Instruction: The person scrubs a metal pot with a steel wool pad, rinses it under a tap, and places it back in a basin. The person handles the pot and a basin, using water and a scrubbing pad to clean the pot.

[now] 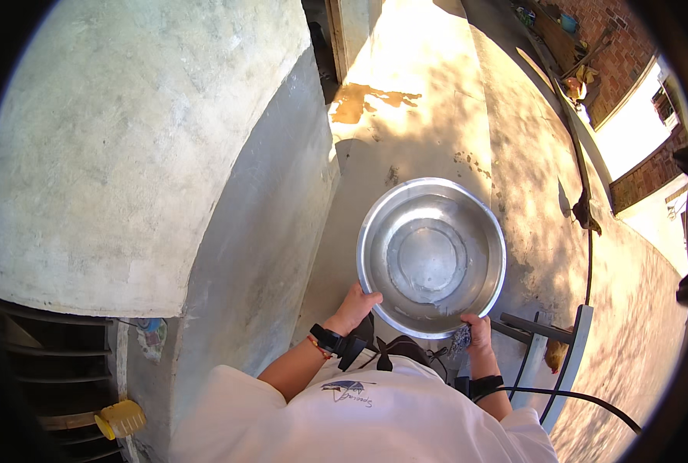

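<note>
In front of my body I hold a wide stainless steel basin, tilted so that its inside faces me. A thin wet film or some water seems to lie at its bottom. My left hand grips the rim at the lower left, thumb over the edge. On the lower right, my right hand has the rim too. A grey steel wool scrubber hangs at that hand, against the outside of the basin; how the fingers hold it is hidden.
A pale plastered wall rises close on my left. At lower left a yellow plastic jug hangs by a barred opening. A grey metal frame stands at right, a brown chicken beyond it. A wet patch marks the concrete ahead.
</note>
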Action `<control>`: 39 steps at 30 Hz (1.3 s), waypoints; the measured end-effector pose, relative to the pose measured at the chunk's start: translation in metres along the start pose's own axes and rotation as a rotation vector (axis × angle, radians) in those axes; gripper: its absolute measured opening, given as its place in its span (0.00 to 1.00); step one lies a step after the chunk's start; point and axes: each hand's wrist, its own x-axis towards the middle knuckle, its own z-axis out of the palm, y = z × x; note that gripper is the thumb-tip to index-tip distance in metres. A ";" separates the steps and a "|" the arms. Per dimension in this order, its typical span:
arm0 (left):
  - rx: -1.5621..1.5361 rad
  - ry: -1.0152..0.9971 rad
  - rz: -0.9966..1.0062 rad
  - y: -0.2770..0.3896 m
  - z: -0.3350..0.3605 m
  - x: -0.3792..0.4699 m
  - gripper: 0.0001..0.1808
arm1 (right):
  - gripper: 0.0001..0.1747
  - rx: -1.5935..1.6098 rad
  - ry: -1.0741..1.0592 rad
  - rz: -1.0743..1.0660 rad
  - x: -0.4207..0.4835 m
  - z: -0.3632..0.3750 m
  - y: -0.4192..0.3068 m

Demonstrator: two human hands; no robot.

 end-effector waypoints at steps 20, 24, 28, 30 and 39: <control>-0.309 0.391 -0.037 0.210 -0.052 0.423 0.23 | 0.15 -0.303 -0.287 0.039 0.438 0.287 -0.304; -0.419 0.454 0.017 0.259 -0.071 0.496 0.25 | 0.14 -0.276 -0.328 0.013 0.521 0.359 -0.338; -0.466 0.525 0.129 0.301 -0.108 0.567 0.22 | 0.15 -0.387 -0.399 0.055 0.601 0.433 -0.365; -0.532 0.513 0.079 0.320 -0.127 0.602 0.25 | 0.17 -0.446 -0.414 0.039 0.633 0.469 -0.381; -0.584 0.698 0.214 0.361 -0.218 0.710 0.18 | 0.18 -0.555 -0.696 0.145 0.749 0.660 -0.424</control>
